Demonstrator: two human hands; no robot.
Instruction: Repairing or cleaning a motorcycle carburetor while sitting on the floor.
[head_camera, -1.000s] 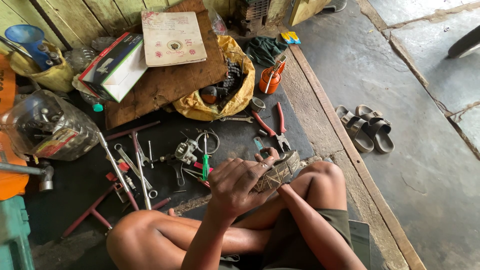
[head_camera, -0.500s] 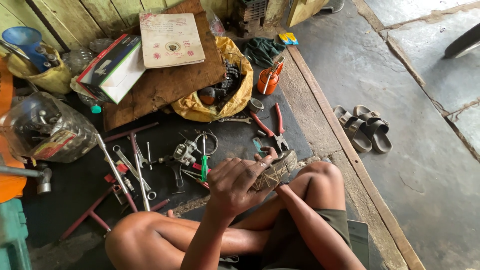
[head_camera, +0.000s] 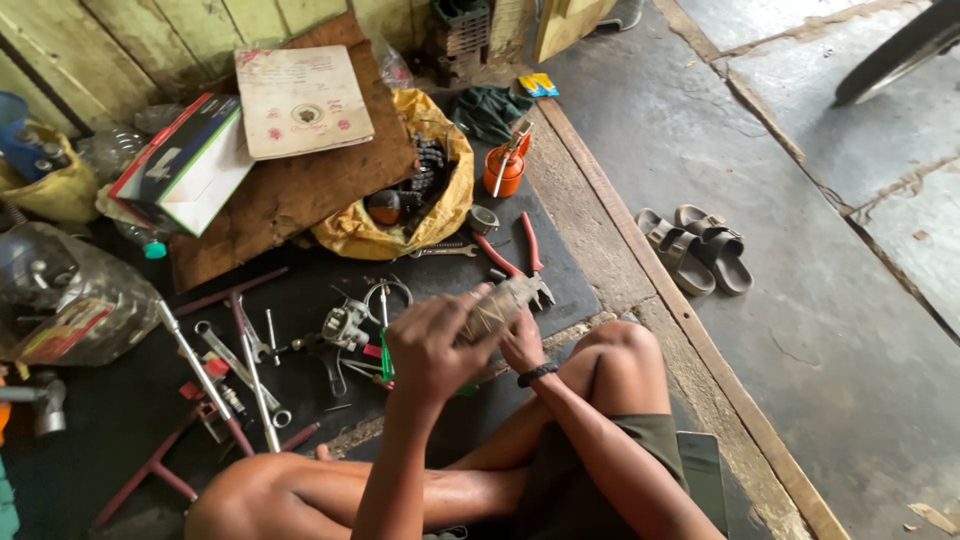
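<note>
A small cylindrical part wound with pale wire (head_camera: 497, 305), with metal prongs at its right end, is held just below the centre of the frame, above the dark mat (head_camera: 560, 270) and in front of the person's raised knee. It is gripped by both hands at once. The left hand (head_camera: 432, 345) is laid over its near end from above, knuckles up, fingers curled closed around the winding. The right hand (head_camera: 522, 345) is tucked underneath and behind, its fingers partly hidden, so their closure can only be judged as a supporting grasp on the same part; a dark band is worn at that wrist.

How far the work has gone is hard to read: the winding looks whole and the part is kept off the floor, so handling or inspection seems under way rather than finished. Nothing is seen fitted to it, and no tool is held.

Both forearms are brought in from the lower edge of the frame, elbows bent.

Red-handled pliers (head_camera: 515, 255) are seen just above the hands, spanners (head_camera: 235, 355) at centre left, a yellow bag of parts (head_camera: 375, 235) above, and sandals (head_camera: 695, 250) at the right.
</note>
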